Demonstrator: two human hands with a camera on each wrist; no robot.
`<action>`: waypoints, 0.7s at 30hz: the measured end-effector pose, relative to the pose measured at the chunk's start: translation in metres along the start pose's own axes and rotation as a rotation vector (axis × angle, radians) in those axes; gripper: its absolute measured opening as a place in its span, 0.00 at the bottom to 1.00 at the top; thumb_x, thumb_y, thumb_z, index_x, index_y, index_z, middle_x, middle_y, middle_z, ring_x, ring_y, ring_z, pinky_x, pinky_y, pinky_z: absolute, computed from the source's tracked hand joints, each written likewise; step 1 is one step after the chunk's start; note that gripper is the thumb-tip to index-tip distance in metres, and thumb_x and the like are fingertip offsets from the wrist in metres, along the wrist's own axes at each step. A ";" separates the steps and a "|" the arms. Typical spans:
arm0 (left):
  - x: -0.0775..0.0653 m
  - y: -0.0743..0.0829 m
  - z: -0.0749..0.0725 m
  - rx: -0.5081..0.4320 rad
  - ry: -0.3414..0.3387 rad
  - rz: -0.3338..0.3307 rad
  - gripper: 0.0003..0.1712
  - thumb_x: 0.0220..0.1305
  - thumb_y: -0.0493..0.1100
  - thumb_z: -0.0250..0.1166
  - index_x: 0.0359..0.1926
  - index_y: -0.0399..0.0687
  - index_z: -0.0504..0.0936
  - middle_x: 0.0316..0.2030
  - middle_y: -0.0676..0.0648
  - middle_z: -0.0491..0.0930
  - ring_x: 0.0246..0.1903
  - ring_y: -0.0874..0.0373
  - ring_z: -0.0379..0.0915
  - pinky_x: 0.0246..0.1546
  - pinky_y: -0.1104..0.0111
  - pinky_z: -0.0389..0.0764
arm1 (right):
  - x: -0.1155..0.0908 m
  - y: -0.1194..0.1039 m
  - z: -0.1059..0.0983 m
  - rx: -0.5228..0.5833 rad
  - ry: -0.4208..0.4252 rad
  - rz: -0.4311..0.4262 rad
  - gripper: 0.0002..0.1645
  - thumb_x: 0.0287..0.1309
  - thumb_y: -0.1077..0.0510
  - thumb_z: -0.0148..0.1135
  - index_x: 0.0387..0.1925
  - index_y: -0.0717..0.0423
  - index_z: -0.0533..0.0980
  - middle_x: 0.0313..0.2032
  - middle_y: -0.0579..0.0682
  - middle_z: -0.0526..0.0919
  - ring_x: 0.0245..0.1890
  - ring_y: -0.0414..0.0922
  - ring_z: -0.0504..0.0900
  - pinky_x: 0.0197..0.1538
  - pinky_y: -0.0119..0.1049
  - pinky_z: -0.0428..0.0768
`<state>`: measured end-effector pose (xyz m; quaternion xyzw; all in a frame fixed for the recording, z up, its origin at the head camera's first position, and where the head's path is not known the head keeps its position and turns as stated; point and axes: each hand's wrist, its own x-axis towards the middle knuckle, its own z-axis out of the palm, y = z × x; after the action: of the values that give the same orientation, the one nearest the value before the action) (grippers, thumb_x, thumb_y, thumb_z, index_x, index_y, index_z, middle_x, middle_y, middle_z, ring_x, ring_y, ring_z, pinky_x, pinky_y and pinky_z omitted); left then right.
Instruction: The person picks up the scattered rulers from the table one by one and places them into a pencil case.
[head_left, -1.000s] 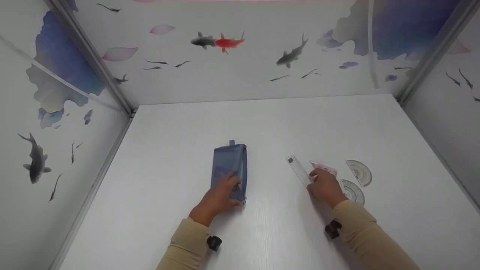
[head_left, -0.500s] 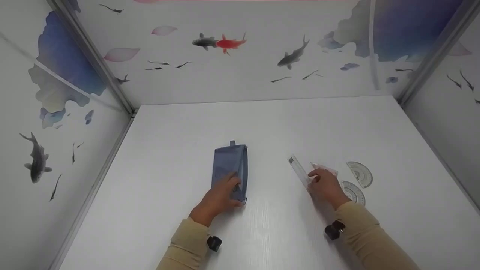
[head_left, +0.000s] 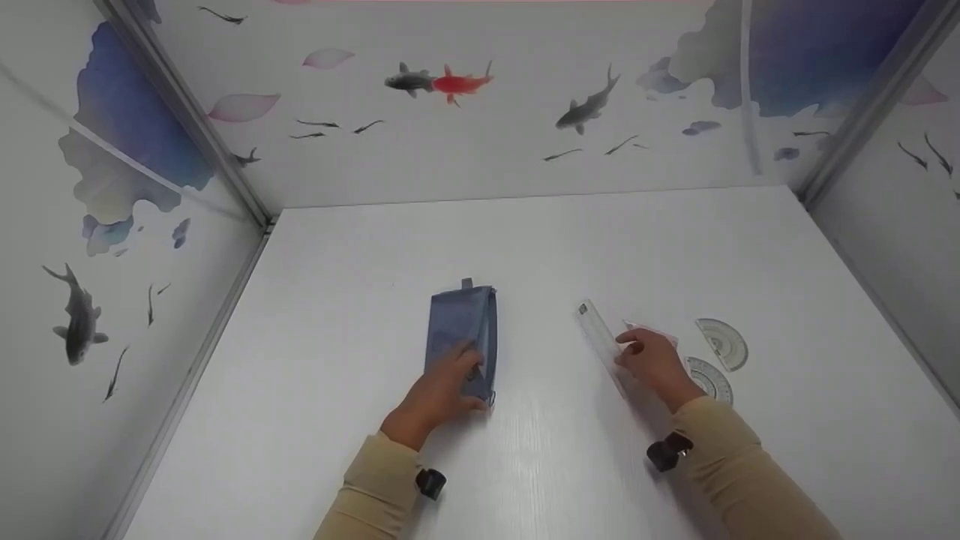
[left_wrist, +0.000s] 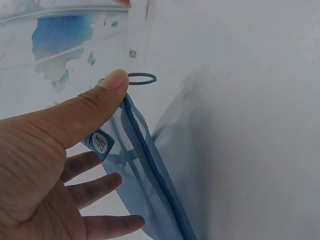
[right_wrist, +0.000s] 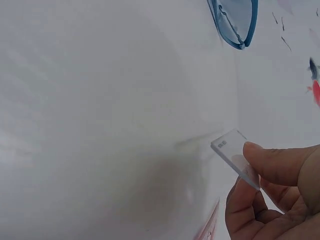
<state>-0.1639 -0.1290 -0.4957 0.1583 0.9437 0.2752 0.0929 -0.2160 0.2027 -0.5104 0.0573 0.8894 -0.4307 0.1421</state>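
A blue mesh pencil pouch [head_left: 456, 319] lies on the white table, its zipped side partly spread open on the right. My left hand [head_left: 442, 386] holds its near end; in the left wrist view the thumb [left_wrist: 95, 102] is at the edge beside a blue ring [left_wrist: 142, 78], and the index finger is hidden. A clear ruler [head_left: 598, 326] slants up from my right hand [head_left: 656, 367], pinched between thumb and curled fingers, as the right wrist view shows of the ruler [right_wrist: 232, 152]. Behind that hand sits a pinkish clear set square [head_left: 651, 330], partly covered.
Two clear protractors lie right of my right hand: a farther protractor [head_left: 724, 343] and a nearer protractor [head_left: 711, 379], partly hidden by the wrist. Printed walls [head_left: 480, 150] with fish and petals close in the table [head_left: 525, 247] at the back and sides.
The ruler's far end has risen slightly in my right hand, which has shifted a little away from me. My left hand and the pouch stay nearly in place.
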 end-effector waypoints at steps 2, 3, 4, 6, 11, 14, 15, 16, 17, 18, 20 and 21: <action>0.000 0.000 0.000 0.002 -0.001 0.000 0.37 0.50 0.46 0.75 0.61 0.48 0.71 0.72 0.40 0.56 0.68 0.41 0.57 0.61 0.48 0.68 | 0.000 -0.002 0.001 0.022 -0.004 0.013 0.22 0.61 0.65 0.60 0.58 0.64 0.71 0.43 0.58 0.76 0.36 0.46 0.76 0.36 0.34 0.76; 0.000 0.000 0.000 0.003 -0.001 0.000 0.37 0.51 0.46 0.75 0.61 0.48 0.71 0.72 0.40 0.56 0.68 0.41 0.57 0.61 0.48 0.68 | 0.000 -0.004 0.002 0.031 -0.006 0.020 0.23 0.61 0.64 0.60 0.58 0.64 0.71 0.43 0.58 0.77 0.35 0.46 0.76 0.36 0.34 0.76; 0.000 0.000 0.000 0.003 0.000 0.000 0.37 0.50 0.46 0.76 0.61 0.48 0.71 0.72 0.40 0.56 0.68 0.41 0.58 0.61 0.48 0.68 | 0.000 -0.005 0.002 0.033 -0.008 0.024 0.23 0.62 0.64 0.60 0.58 0.63 0.71 0.43 0.58 0.77 0.35 0.46 0.76 0.36 0.34 0.76; 0.000 0.000 0.000 0.005 0.002 -0.002 0.37 0.50 0.46 0.76 0.60 0.49 0.71 0.72 0.40 0.57 0.68 0.41 0.58 0.61 0.48 0.68 | 0.000 -0.007 0.004 0.041 -0.013 0.031 0.23 0.62 0.64 0.60 0.58 0.63 0.71 0.44 0.58 0.77 0.36 0.46 0.76 0.37 0.34 0.77; -0.001 0.001 0.000 -0.002 0.004 0.000 0.37 0.49 0.46 0.76 0.60 0.49 0.71 0.72 0.40 0.57 0.68 0.41 0.58 0.60 0.48 0.68 | -0.001 -0.011 0.009 0.085 -0.021 0.037 0.23 0.62 0.63 0.61 0.58 0.63 0.71 0.44 0.58 0.78 0.36 0.45 0.76 0.38 0.33 0.77; -0.001 0.001 0.000 -0.008 0.001 0.010 0.37 0.50 0.46 0.76 0.60 0.48 0.71 0.71 0.39 0.56 0.68 0.41 0.58 0.59 0.48 0.69 | -0.002 -0.013 0.011 0.122 -0.024 0.027 0.23 0.61 0.63 0.62 0.58 0.64 0.72 0.43 0.57 0.78 0.34 0.44 0.76 0.37 0.32 0.77; 0.000 0.001 0.000 -0.009 0.000 0.011 0.37 0.50 0.46 0.76 0.60 0.48 0.70 0.71 0.39 0.56 0.68 0.41 0.58 0.59 0.48 0.70 | -0.002 -0.014 0.012 0.135 -0.025 0.024 0.24 0.61 0.64 0.62 0.58 0.64 0.72 0.43 0.57 0.78 0.34 0.44 0.76 0.37 0.32 0.77; 0.000 0.001 0.000 -0.010 -0.001 0.013 0.36 0.50 0.46 0.75 0.60 0.48 0.70 0.71 0.39 0.56 0.68 0.41 0.58 0.59 0.48 0.70 | -0.003 -0.015 0.013 0.148 -0.028 0.022 0.24 0.61 0.64 0.62 0.58 0.65 0.72 0.43 0.57 0.78 0.34 0.44 0.76 0.37 0.32 0.77; 0.000 0.001 0.000 -0.011 -0.003 0.013 0.37 0.50 0.46 0.75 0.60 0.49 0.70 0.72 0.39 0.56 0.68 0.40 0.58 0.58 0.48 0.70 | -0.003 -0.016 0.014 0.159 -0.032 0.022 0.24 0.61 0.64 0.62 0.58 0.65 0.72 0.43 0.57 0.78 0.34 0.43 0.76 0.37 0.32 0.76; 0.000 0.001 0.000 -0.011 -0.004 0.009 0.37 0.50 0.46 0.75 0.60 0.49 0.70 0.72 0.39 0.56 0.68 0.41 0.57 0.59 0.48 0.70 | -0.003 -0.018 0.015 0.164 -0.037 0.026 0.24 0.61 0.63 0.62 0.58 0.64 0.72 0.43 0.57 0.78 0.33 0.43 0.76 0.37 0.32 0.76; -0.001 0.001 0.000 -0.009 -0.004 0.006 0.36 0.50 0.46 0.75 0.60 0.49 0.70 0.72 0.40 0.56 0.68 0.41 0.57 0.59 0.48 0.70 | -0.003 -0.021 0.017 0.181 -0.047 0.036 0.24 0.61 0.63 0.62 0.59 0.64 0.72 0.44 0.57 0.78 0.35 0.43 0.76 0.38 0.32 0.77; 0.000 0.001 0.001 -0.007 -0.004 0.005 0.36 0.50 0.46 0.75 0.60 0.49 0.70 0.72 0.40 0.55 0.68 0.41 0.57 0.59 0.48 0.69 | -0.003 -0.022 0.018 0.189 -0.050 0.042 0.24 0.61 0.62 0.62 0.59 0.63 0.72 0.45 0.57 0.78 0.35 0.44 0.75 0.39 0.32 0.77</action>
<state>-0.1632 -0.1284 -0.4958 0.1610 0.9422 0.2784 0.0945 -0.2142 0.1749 -0.5040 0.0784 0.8395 -0.5109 0.1673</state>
